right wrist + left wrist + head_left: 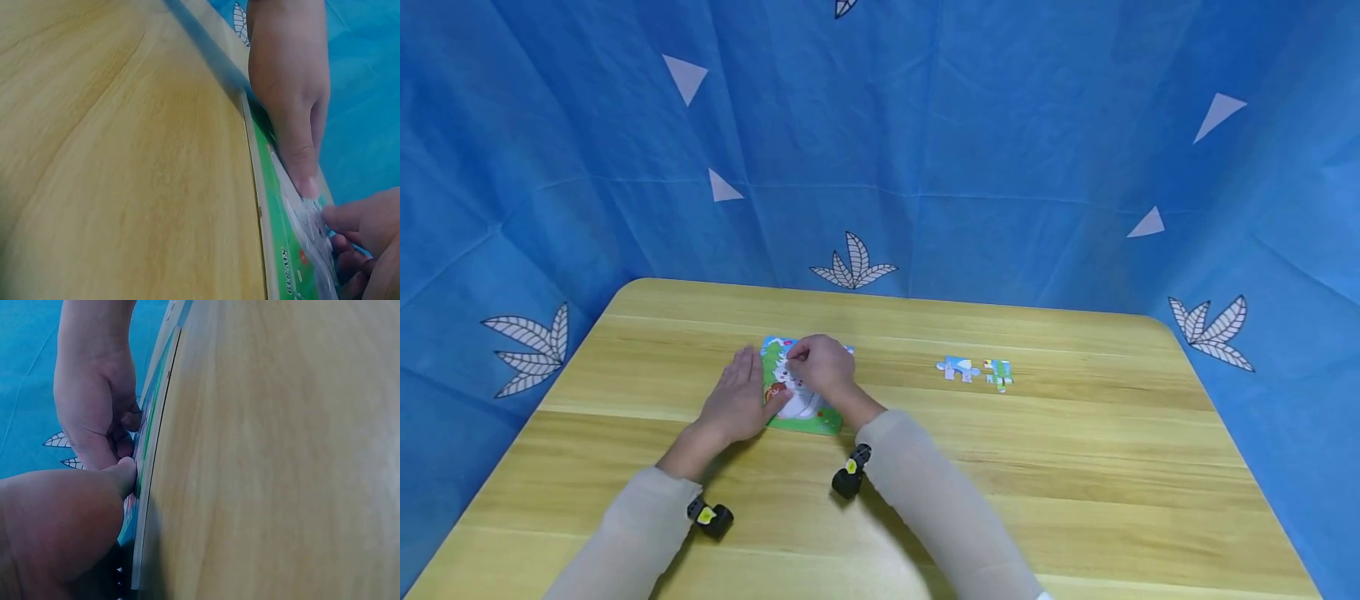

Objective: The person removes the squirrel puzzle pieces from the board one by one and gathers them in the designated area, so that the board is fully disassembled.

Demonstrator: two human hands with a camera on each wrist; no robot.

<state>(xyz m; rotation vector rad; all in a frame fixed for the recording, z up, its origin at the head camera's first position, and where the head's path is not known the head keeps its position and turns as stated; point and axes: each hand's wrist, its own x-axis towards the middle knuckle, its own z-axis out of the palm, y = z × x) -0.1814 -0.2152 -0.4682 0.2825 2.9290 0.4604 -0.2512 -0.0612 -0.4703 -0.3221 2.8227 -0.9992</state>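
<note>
A jigsaw puzzle [805, 423] with a white cartoon animal on green ground lies on the table, left of the middle. Along its left side rests my left hand [735, 398], fingers straight and together, the thumb reaching over the picture. My right hand [823, 364] is over the puzzle's upper part. Its fingers are curled, with the thumb and fingertips close together right at the picture. In the right wrist view, the left thumb [306, 184] touches the puzzle surface close to the curled right fingers [350, 256]. I cannot tell whether a piece is between the right fingertips.
Two loose jigsaw pieces lie side by side to the right of the puzzle: a blue and purple one [958, 367] and a partly green one [1000, 372]. Beneath everything is a wooden table [1075, 467]. A blue patterned cloth [925, 150] hangs behind it and at its sides.
</note>
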